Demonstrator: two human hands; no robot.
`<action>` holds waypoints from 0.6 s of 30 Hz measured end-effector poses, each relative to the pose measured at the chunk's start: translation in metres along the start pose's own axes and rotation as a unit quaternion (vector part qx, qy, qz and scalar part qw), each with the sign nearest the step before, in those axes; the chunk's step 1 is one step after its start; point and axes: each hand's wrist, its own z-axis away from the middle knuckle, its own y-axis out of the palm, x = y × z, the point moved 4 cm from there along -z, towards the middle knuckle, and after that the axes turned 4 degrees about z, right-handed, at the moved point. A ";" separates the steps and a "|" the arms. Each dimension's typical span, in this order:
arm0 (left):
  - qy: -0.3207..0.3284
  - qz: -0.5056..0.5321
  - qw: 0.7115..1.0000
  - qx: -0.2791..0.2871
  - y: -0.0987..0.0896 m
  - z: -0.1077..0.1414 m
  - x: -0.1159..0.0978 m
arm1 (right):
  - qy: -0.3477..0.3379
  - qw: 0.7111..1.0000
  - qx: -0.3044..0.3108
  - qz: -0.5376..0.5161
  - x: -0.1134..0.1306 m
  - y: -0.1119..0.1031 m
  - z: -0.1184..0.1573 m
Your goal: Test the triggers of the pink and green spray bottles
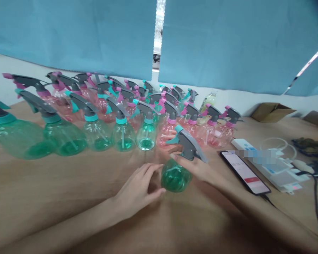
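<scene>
A green spray bottle [176, 178] with a grey trigger head and turquoise collar and nozzle tip stands slightly tilted at the front of the rows. My right hand [197, 167] grips it around the neck, just under the head, with some fingers partly hidden behind it. To the left of its base is my left hand [137, 190], fingers stretched out and thumb apart. Its fingertips come right up to the bottle's side; whether they touch I cannot tell. Directly behind stand another green spray bottle [146, 138] and a pink spray bottle [167, 131].
Several green and pink spray bottles fill the back of the wooden table [95, 183]. On the right lie a phone [245, 173] with a cable, a white power strip [267, 165] and cords. A cardboard box [272, 112] stands by the wall below a blue curtain [228, 42].
</scene>
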 end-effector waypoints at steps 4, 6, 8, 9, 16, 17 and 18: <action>-0.018 0.016 1.000 -0.013 -0.010 0.009 -0.003 | -0.024 0.998 0.012 -0.054 0.010 0.025 -0.007; -0.021 0.015 0.999 -0.021 -0.019 0.018 -0.002 | -0.042 0.995 0.017 -0.083 0.018 0.042 -0.012; -0.023 0.013 0.999 -0.035 -0.030 0.028 0.000 | -0.054 0.992 0.032 -0.105 0.028 0.063 -0.017; -0.028 0.011 0.999 -0.044 -0.037 0.035 0.001 | -0.057 0.991 0.040 -0.116 0.034 0.074 -0.020; -0.087 -0.041 0.981 -0.169 -0.091 0.100 0.019 | -0.132 0.973 0.085 -0.170 0.088 0.164 -0.040; -0.100 -0.059 0.975 -0.192 -0.099 0.110 0.024 | -0.142 0.970 0.090 -0.177 0.095 0.178 -0.044; -0.112 -0.079 0.969 -0.207 -0.106 0.121 0.029 | -0.148 0.966 0.097 -0.186 0.103 0.190 -0.048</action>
